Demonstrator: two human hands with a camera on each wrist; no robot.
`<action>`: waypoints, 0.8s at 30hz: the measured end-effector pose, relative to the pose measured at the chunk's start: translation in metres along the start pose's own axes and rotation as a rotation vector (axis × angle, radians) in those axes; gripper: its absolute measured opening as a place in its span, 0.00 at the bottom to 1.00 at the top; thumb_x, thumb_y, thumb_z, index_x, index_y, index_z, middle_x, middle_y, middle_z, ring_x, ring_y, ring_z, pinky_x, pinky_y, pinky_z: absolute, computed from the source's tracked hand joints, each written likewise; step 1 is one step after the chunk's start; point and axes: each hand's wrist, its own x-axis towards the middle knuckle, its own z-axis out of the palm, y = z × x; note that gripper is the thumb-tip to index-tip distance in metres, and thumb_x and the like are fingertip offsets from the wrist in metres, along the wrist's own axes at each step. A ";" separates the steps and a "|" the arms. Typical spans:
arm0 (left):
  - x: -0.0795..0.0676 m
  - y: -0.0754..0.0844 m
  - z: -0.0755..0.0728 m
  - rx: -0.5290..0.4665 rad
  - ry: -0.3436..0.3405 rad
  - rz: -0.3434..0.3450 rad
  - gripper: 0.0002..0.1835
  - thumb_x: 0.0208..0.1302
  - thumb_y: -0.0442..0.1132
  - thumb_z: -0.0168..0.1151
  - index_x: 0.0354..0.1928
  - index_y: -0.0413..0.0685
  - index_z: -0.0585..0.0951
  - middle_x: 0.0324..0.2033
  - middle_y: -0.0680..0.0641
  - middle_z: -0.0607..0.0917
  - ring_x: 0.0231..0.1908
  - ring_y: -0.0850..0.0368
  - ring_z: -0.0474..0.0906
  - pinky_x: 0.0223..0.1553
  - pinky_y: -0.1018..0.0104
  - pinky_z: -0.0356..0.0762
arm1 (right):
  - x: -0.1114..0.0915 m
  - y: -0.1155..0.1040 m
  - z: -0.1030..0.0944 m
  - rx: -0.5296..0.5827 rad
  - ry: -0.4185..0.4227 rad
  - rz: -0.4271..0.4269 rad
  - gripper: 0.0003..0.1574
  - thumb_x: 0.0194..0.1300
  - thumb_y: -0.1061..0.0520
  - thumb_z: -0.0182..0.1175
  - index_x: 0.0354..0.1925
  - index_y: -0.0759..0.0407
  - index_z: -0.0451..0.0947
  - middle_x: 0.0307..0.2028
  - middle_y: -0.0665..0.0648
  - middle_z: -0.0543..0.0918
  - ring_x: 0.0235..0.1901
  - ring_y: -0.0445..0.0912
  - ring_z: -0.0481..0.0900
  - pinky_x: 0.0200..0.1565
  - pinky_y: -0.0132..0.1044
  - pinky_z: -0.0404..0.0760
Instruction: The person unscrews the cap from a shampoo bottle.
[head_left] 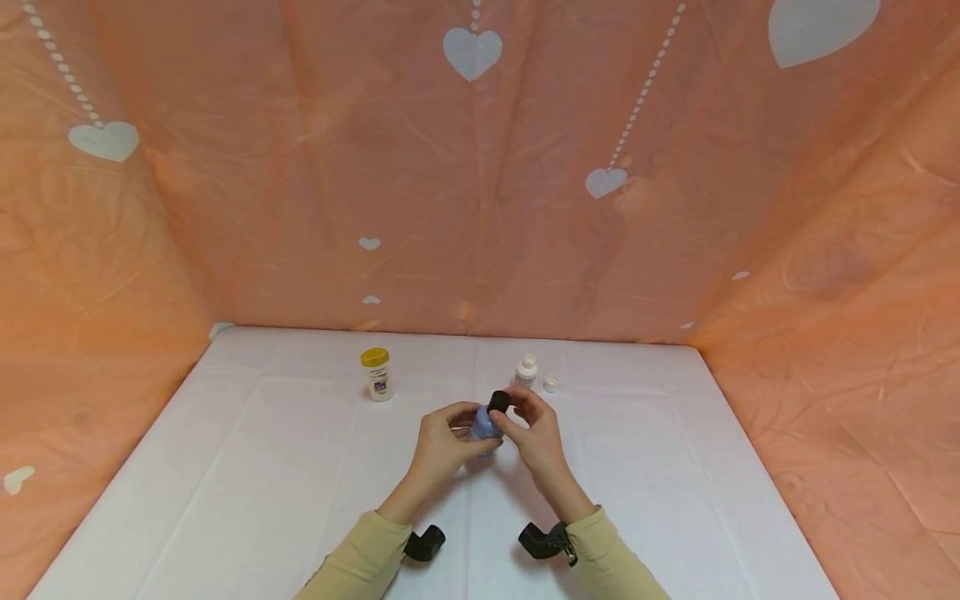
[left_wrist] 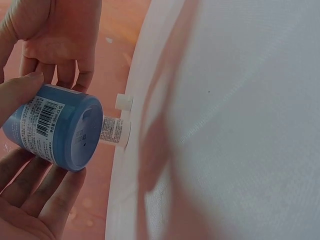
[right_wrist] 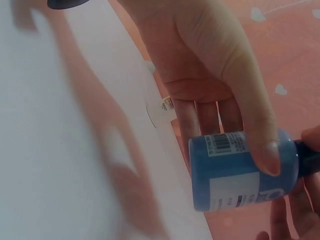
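Observation:
My left hand (head_left: 438, 446) grips the body of a blue bottle (head_left: 484, 425), held tilted above the table with its top toward my right hand. The thumb of the left hand lies along one side of the bottle and the fingers support the other. Pinched between thumb and fingers of my right hand (head_left: 542, 437) is the bottle's black cap (head_left: 498, 402), at the neck end. Whether the cap is loose on the neck cannot be told. A barcode label shows on the blue bottle (left_wrist: 62, 125) in the left wrist view, and its base faces that camera.
Behind the right hand stands a small white bottle (head_left: 526, 373), with a white cap (head_left: 551, 383) lying beside it. Farther left is a white jar (head_left: 380, 382) with a yellow lid. Orange curtain (head_left: 465, 208) encloses the white table (head_left: 262, 467) at the back and sides.

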 end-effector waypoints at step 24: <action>-0.009 0.038 -0.006 -0.022 -0.005 0.020 0.22 0.42 0.28 0.78 0.43 0.36 0.83 0.39 0.38 0.85 0.41 0.43 0.82 0.41 0.53 0.82 | -0.004 -0.029 0.009 -0.001 0.047 0.024 0.29 0.51 0.72 0.69 0.51 0.73 0.70 0.45 0.62 0.77 0.46 0.48 0.75 0.53 0.46 0.68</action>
